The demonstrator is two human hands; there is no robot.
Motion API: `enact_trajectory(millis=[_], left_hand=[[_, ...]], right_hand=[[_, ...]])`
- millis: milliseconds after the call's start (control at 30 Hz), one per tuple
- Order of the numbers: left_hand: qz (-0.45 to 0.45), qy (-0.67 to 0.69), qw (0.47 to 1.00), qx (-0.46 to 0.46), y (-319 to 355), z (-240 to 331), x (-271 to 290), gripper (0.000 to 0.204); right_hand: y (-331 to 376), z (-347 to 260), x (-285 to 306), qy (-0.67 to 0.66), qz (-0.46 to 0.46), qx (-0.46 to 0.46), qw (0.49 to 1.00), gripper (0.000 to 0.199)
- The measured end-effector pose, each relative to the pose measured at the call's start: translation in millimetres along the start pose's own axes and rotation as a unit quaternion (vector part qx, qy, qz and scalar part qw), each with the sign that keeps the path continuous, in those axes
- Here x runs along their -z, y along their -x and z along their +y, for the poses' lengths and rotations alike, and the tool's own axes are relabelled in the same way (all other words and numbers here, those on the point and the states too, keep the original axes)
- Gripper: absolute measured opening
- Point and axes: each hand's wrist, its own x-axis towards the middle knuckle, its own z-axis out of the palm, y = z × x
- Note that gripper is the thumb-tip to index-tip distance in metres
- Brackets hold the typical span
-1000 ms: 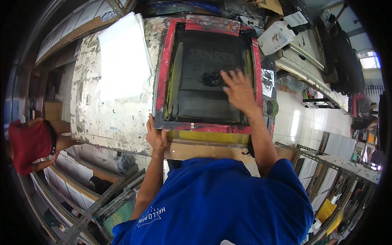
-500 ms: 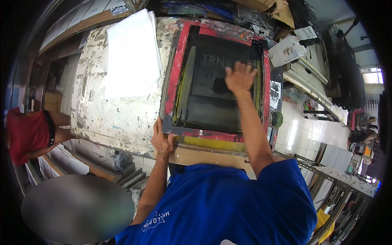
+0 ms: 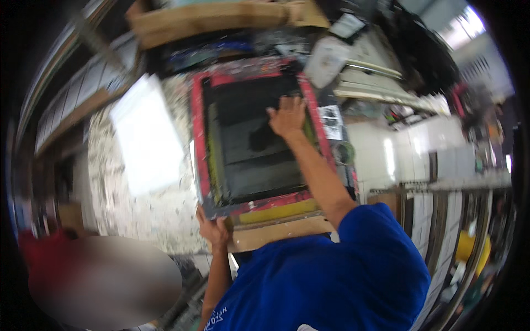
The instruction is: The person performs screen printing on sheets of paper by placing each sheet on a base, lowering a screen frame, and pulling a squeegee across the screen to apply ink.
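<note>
A screen-printing frame with red, paint-worn edges lies on the table in the head view. Dark mesh fills it, with a blacker patch near the middle. My right hand rests on the upper right part of the mesh, palm down and fingers apart. At the frame's near left corner, my left hand is closed round the edge, thumb toward the frame. A thin white strip shows along the frame's left side; what it is I cannot tell. The picture is blurred by motion.
A stack of white sheets lies left on the stained table. A roll of tape and a printed card are right of the frame. Behind stands a whitish plastic container. A person in red is at lower left.
The whole view has shifted and turned, so the frame and sheets appear farther left and lower. My right hand stays spread on the mesh; my left hand stays at the frame's near left corner.
</note>
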Motion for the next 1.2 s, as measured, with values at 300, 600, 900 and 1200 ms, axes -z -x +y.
enact_trajectory(millis=[300, 600, 900, 1200], left_hand=[[-0.005, -0.039, 0.996, -0.086, -4.5, 10.6, -11.6, 0.088], [-0.004, -0.054, 0.997, -0.057, -7.8, -8.9, -12.9, 0.095], [-0.007, -0.067, 0.997, -0.039, -11.0, -7.8, -11.7, 0.095], [0.001, -0.059, 0.997, -0.045, -11.3, -13.4, -14.2, 0.087]], right_hand=[[65.6, -108.4, -10.0, -0.107, -0.051, 0.203, 0.972, 0.068], [80.1, 0.4, 26.7, -0.036, -0.064, -0.103, 0.992, 0.070], [151.4, -82.9, 25.6, -0.113, -0.114, 0.060, 0.985, 0.072], [167.4, -56.4, 52.7, -0.080, -0.137, -0.056, 0.986, 0.072]])
